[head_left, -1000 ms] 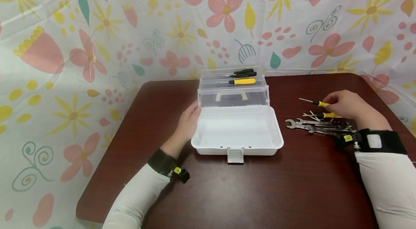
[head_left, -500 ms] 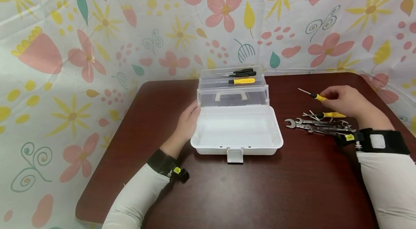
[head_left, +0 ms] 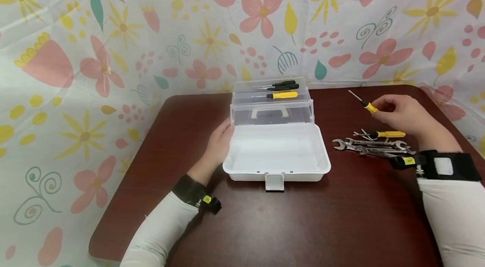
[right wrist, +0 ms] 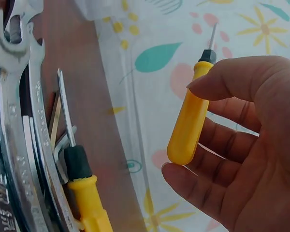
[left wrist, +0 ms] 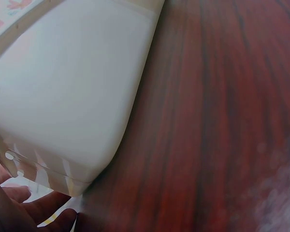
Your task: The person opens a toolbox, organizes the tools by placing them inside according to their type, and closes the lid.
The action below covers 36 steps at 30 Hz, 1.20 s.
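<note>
In the right wrist view my right hand (right wrist: pixel 237 125) pinches the yellow handle of a screwdriver (right wrist: pixel 188 121) between thumb and fingers, its shaft pointing away. The head view has this right hand (head_left: pixel 403 115) at the table's right side, above a second yellow screwdriver (head_left: pixel 392 134) and several wrenches (head_left: pixel 373 145). My left hand (head_left: pixel 219 142) rests against the left side of an open white toolbox (head_left: pixel 276 176), at its back corner. Fingertips (left wrist: pixel 46 208) show behind the box's corner in the left wrist view; how they lie on it is partly hidden.
Behind the white tray stands the raised clear lid (head_left: pixel 242 113), bearing a yellow screwdriver (head_left: pixel 284 95) and black-handled ones (head_left: pixel 286 86). Hex keys (head_left: pixel 364 134) lie by the wrenches. The brown table (head_left: pixel 242 225) meets a flowered cloth (head_left: pixel 170 18) at the back.
The right hand has lifted the screwdriver up and slightly away from the other tools, its tip turning further toward the back. The left hand and toolbox stay put.
</note>
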Each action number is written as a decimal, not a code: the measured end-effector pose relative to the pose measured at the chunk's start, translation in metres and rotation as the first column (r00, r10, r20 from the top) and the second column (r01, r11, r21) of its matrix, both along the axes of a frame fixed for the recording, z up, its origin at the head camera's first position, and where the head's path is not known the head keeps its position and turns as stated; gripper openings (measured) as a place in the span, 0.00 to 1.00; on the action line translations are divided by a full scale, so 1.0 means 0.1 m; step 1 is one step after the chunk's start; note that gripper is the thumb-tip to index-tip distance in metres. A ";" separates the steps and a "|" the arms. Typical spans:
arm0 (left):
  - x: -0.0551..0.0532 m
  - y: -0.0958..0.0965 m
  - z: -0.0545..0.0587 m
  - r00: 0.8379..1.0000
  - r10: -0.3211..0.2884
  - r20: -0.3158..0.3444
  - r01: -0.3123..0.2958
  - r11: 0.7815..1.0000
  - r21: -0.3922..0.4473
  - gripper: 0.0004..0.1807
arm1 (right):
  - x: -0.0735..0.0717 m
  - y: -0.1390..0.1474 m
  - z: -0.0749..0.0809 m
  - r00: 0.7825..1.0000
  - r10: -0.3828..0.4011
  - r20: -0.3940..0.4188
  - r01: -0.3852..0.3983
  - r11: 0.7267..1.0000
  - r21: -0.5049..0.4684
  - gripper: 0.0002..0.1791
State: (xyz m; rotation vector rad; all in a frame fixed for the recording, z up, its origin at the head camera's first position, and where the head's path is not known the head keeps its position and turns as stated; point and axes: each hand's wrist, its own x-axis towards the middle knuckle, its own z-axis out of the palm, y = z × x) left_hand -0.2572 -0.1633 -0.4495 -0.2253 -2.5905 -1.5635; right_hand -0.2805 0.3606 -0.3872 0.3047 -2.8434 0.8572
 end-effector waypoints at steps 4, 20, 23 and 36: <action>0.00 0.00 0.00 1.000 0.004 0.000 -0.004 1.000 -0.003 0.30 | 0.03 -0.03 0.03 1.000 0.006 -0.005 -0.006 1.000 -0.003 0.15; 0.00 0.00 -0.02 1.000 0.004 -0.014 -0.004 1.000 0.006 0.30 | 0.18 -0.26 0.26 0.995 0.035 -0.092 -0.038 0.999 -0.023 0.12; 0.00 0.01 -0.01 1.000 0.009 -0.023 -0.009 1.000 0.004 0.30 | 0.20 -0.31 0.29 0.994 0.045 -0.104 -0.047 0.999 -0.025 0.12; 0.01 0.02 0.00 1.000 0.020 -0.011 -0.020 1.000 0.005 0.30 | 0.29 -0.50 0.37 0.979 0.099 -0.180 -0.103 0.994 -0.017 0.11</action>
